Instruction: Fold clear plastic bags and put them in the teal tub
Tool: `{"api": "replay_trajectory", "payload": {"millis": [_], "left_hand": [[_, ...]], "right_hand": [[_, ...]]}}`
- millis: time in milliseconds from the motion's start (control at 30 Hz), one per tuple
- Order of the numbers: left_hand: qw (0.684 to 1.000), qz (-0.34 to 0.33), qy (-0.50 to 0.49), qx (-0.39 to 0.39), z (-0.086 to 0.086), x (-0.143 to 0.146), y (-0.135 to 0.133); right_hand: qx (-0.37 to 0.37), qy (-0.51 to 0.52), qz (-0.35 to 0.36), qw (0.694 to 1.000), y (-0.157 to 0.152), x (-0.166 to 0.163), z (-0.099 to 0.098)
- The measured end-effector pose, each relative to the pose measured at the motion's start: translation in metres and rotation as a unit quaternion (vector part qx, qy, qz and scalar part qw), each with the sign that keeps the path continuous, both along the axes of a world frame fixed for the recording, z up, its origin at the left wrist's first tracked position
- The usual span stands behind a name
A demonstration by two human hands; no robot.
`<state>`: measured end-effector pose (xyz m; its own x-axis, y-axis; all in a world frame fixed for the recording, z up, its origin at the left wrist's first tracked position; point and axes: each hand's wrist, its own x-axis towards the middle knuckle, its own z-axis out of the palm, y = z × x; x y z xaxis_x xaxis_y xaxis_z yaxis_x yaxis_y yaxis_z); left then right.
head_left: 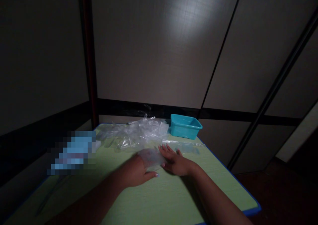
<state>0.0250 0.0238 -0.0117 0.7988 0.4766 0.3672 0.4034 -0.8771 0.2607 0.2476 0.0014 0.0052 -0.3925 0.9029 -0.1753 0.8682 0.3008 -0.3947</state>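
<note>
A small clear plastic bag lies over the fingers of my left hand; I cannot tell whether they are inside it or under it. The thumb of that hand is stretched out to the side, uncovered. My right hand is flat and low over the green tabletop, fingers spread, with its fingertips at the right edge of the bag. Just beyond it lies a flat clear plastic bag. A crumpled heap of clear plastic bags is farther back on the table.
A turquoise plastic basket stands at the back right of the table. On the left is a blurred-out blue item with a small white object beside it. Cabinet panels rise behind the table, which has a blue edge.
</note>
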Motion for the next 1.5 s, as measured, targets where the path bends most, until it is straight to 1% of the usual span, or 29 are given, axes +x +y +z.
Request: {"api": "replay_trajectory", "payload": {"millis": [167,233,300,333,400,467,567,667,733,833,1033,1267,1367,1500], "left_hand": [[0.999,-0.002,-0.011,-0.031,0.008,-0.003,0.001],[0.999,0.030,-0.021,-0.033,0.012,-0.003,0.002],[0.992,0.092,-0.060,-0.054,0.014,-0.002,0.003],[0.983,0.131,-0.099,-0.081,0.015,-0.001,0.004],[0.953,0.195,-0.179,-0.147,0.015,0.001,0.005],[0.922,0.237,-0.232,-0.200,0.014,0.003,0.008],[0.895,0.270,-0.255,-0.248,0.012,0.005,0.012],[0.874,0.289,-0.252,-0.298,0.011,0.006,0.016],[0.869,0.294,-0.242,-0.315,0.009,0.006,0.016],[0.874,0.281,-0.226,-0.325,0.007,0.005,0.016],[0.892,0.220,-0.192,-0.344,0.003,0.001,0.014],[0.892,0.160,-0.154,-0.393,0.004,-0.009,0.018],[0.892,0.154,-0.145,-0.400,0.003,-0.012,0.022],[0.895,0.167,-0.136,-0.390,0.003,-0.014,0.027]], "right_hand": [[0.003,-0.015,-0.001,1.000,0.001,0.000,-0.003],[0.004,-0.021,-0.001,1.000,0.002,0.000,-0.003],[0.006,-0.023,0.001,1.000,0.002,0.000,-0.004],[0.007,-0.024,0.001,1.000,0.002,0.000,-0.005],[0.011,-0.029,0.003,1.000,0.003,0.000,-0.005],[0.014,-0.034,0.004,0.999,0.003,0.000,-0.006],[0.015,-0.036,0.006,0.999,0.002,-0.001,-0.006],[0.012,-0.035,0.005,0.999,0.002,-0.001,-0.005],[0.012,-0.036,0.004,0.999,0.002,-0.001,-0.006],[0.013,-0.037,0.003,0.999,0.003,-0.001,-0.007],[0.018,-0.037,0.004,0.999,0.002,-0.001,-0.007],[0.018,-0.034,0.003,0.999,0.002,-0.001,-0.007],[0.018,-0.037,0.003,0.999,0.002,-0.001,-0.007],[0.018,-0.047,0.004,0.999,0.002,-0.002,-0.007]]}}
